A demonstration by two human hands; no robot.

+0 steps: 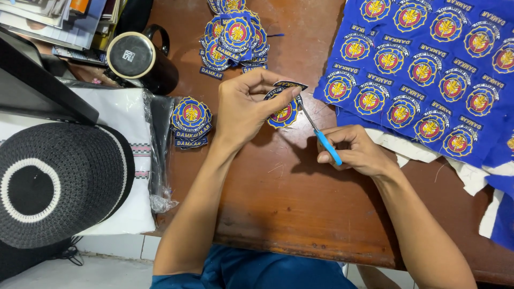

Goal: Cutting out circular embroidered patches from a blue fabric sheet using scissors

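Left hand (243,109) pinching patch (284,111) above table (289,214); right hand (350,150) closed round snips (320,135), trimming edge. Two cut piles (234,37) done; big sheet (428,69) uncut.

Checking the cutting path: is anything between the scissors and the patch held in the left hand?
Nothing visible. The blue-handled scissors in the right hand already meet the edge of the round patch, pinched in the left hand.
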